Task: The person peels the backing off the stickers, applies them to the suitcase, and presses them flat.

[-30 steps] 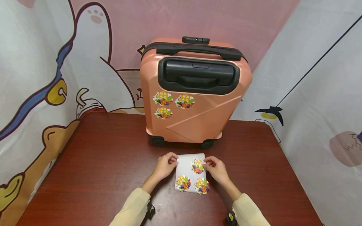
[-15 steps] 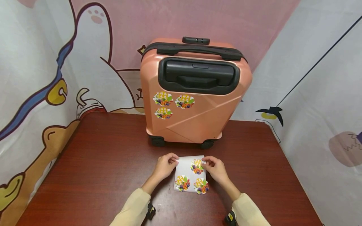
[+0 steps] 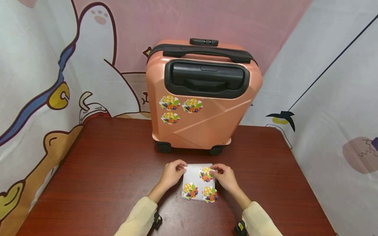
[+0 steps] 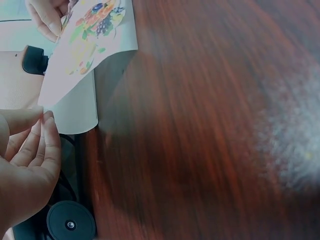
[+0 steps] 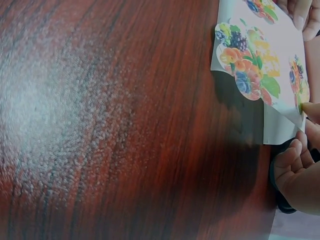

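Observation:
In the head view a white sticker sheet is held over the table before the suitcase. It bears three round fruit stickers: one at the upper right, one at the lower left, one at the lower right. My left hand pinches the sheet's upper left corner between thumb and fingers. With its thumb at the upper right sticker, my right hand pinches the opposite edge. The left wrist view shows a second white layer hanging beneath the printed one.
A pink-orange suitcase stands upright at the back of the brown table, with three similar fruit stickers on its left front. Its black wheels rest just beyond the sheet. A cartoon-printed cloth hangs behind.
The sheet's top edge has dipped slightly toward me and the sheet has shifted a little left. My right fingertips have moved slightly left with it; the left hand stays nearly still.

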The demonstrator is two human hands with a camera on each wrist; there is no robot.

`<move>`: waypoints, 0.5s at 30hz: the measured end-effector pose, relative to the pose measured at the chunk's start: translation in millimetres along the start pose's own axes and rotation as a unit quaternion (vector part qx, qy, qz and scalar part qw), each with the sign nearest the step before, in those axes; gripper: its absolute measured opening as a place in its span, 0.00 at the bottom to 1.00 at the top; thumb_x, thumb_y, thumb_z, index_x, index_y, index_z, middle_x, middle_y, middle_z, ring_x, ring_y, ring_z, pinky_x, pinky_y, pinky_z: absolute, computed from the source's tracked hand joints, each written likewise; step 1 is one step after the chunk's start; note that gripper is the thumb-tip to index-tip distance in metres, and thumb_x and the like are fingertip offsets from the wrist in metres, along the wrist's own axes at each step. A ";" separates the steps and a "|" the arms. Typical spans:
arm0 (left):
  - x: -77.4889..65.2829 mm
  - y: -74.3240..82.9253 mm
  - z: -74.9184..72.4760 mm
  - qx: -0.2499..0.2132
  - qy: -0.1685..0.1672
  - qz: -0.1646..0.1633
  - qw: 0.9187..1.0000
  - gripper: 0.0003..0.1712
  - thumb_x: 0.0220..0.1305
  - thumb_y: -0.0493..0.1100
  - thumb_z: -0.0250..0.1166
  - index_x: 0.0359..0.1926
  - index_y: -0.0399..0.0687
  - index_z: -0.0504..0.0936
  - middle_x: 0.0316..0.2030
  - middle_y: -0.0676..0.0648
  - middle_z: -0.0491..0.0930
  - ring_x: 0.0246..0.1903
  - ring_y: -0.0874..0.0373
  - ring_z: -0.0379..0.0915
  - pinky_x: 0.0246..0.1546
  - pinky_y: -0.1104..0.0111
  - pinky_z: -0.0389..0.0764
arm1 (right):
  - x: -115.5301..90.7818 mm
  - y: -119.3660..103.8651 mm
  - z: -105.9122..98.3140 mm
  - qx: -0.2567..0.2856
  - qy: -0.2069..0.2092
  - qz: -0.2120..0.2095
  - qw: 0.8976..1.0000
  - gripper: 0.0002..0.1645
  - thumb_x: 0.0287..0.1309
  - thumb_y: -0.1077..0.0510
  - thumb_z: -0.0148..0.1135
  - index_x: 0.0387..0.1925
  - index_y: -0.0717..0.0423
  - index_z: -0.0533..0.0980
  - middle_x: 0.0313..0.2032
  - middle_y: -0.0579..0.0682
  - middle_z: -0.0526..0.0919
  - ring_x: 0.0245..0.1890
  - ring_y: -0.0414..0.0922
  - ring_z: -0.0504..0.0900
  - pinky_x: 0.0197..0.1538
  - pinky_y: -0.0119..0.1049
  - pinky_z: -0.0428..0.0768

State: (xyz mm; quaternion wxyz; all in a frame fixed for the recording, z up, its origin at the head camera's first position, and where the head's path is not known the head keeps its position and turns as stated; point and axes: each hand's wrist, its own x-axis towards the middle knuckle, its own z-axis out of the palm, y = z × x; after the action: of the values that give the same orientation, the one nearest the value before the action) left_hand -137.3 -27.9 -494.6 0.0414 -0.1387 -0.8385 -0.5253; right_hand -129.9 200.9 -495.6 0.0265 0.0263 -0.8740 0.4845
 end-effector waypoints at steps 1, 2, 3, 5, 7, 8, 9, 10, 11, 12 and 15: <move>0.1 0.4 -0.1 0.000 0.001 0.001 1.000 0.06 0.50 0.28 0.65 0.31 0.38 0.80 0.25 0.47 0.78 0.27 0.56 0.76 0.31 0.72 0.77 | 0.2 0.1 -0.1 -0.001 0.000 -0.001 1.000 0.08 0.43 0.67 0.69 0.29 0.61 0.80 0.20 0.47 0.71 0.19 0.37 0.66 0.20 0.28 0.66; 0.2 0.6 -0.2 0.001 0.002 0.002 1.000 0.06 0.50 0.28 0.65 0.31 0.37 0.80 0.25 0.47 0.78 0.27 0.56 0.76 0.31 0.72 0.77 | 0.2 0.3 -0.2 -0.002 0.000 -0.001 1.000 0.07 0.43 0.67 0.69 0.29 0.61 0.80 0.20 0.47 0.71 0.18 0.36 0.66 0.20 0.28 0.66; 0.3 0.8 -0.2 0.002 0.003 0.004 1.000 0.06 0.50 0.28 0.65 0.31 0.37 0.80 0.25 0.47 0.78 0.27 0.56 0.76 0.31 0.72 0.77 | 0.4 0.5 -0.3 -0.003 0.000 -0.002 1.000 0.07 0.42 0.68 0.69 0.28 0.61 0.80 0.19 0.47 0.71 0.18 0.36 0.66 0.20 0.28 0.66; 0.6 1.0 0.0 0.005 0.004 0.006 1.000 0.06 0.50 0.28 0.65 0.31 0.37 0.80 0.25 0.47 0.78 0.27 0.56 0.76 0.30 0.72 0.77 | 0.5 1.0 -0.2 -0.003 0.002 -0.005 1.000 0.07 0.42 0.68 0.69 0.28 0.61 0.80 0.19 0.47 0.71 0.18 0.36 0.66 0.20 0.28 0.66; 0.9 1.7 -0.3 0.007 0.004 0.006 1.000 0.06 0.50 0.28 0.65 0.31 0.38 0.80 0.25 0.47 0.79 0.27 0.56 0.76 0.30 0.72 0.77 | 0.8 1.5 -0.3 -0.003 0.004 -0.007 1.000 0.07 0.42 0.68 0.69 0.28 0.60 0.79 0.19 0.47 0.70 0.17 0.37 0.66 0.19 0.28 0.66; 1.0 1.8 -0.4 0.008 0.004 0.006 1.000 0.06 0.50 0.29 0.65 0.31 0.38 0.80 0.25 0.47 0.78 0.27 0.56 0.76 0.30 0.72 0.77 | 0.9 1.6 -0.1 -0.003 0.004 -0.007 1.000 0.07 0.42 0.68 0.69 0.28 0.60 0.79 0.19 0.47 0.70 0.17 0.36 0.66 0.19 0.28 0.66; 1.2 2.0 -0.5 0.009 0.004 0.006 1.000 0.06 0.50 0.29 0.65 0.31 0.38 0.80 0.25 0.47 0.78 0.27 0.57 0.76 0.30 0.72 0.77 | 1.0 1.9 0.1 -0.003 0.006 -0.008 1.000 0.07 0.42 0.68 0.69 0.28 0.60 0.79 0.19 0.47 0.70 0.18 0.37 0.66 0.19 0.28 0.66; 1.5 2.2 -0.5 0.010 0.004 0.006 1.000 0.06 0.50 0.29 0.65 0.31 0.38 0.80 0.25 0.47 0.78 0.27 0.56 0.76 0.30 0.72 0.77 | 1.1 1.7 0.2 -0.005 0.008 -0.008 1.000 0.07 0.42 0.68 0.69 0.28 0.59 0.79 0.19 0.46 0.70 0.18 0.37 0.66 0.19 0.28 0.66; 1.8 2.0 -0.6 0.009 0.004 0.008 1.000 0.06 0.50 0.28 0.65 0.31 0.37 0.80 0.25 0.47 0.79 0.27 0.56 0.76 0.30 0.72 0.77 | 1.4 1.7 0.2 -0.005 0.009 -0.008 1.000 0.07 0.43 0.68 0.69 0.28 0.59 0.79 0.19 0.46 0.70 0.18 0.37 0.66 0.19 0.28 0.66; 2.3 2.0 -0.7 0.007 0.004 0.010 1.000 0.06 0.50 0.28 0.65 0.31 0.37 0.80 0.25 0.46 0.79 0.27 0.56 0.76 0.30 0.71 0.77 | 1.8 1.7 0.2 -0.006 0.010 -0.008 1.000 0.07 0.43 0.68 0.69 0.28 0.59 0.79 0.19 0.46 0.70 0.18 0.38 0.66 0.19 0.27 0.66; 3.1 2.2 -0.8 0.004 0.005 0.014 1.000 0.07 0.49 0.27 0.65 0.32 0.36 0.80 0.26 0.45 0.79 0.27 0.55 0.76 0.30 0.71 0.77 | 1.9 0.5 0.2 -0.003 0.012 -0.011 1.000 0.07 0.43 0.67 0.69 0.28 0.59 0.79 0.19 0.47 0.71 0.18 0.37 0.66 0.20 0.27 0.65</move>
State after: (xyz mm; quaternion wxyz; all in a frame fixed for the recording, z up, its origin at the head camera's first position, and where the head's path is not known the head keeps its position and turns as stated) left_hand -139.7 -27.1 -491.6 0.0537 -0.1476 -0.8382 -0.5222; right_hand -131.9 201.0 -496.1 0.0426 0.0298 -0.8749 0.4816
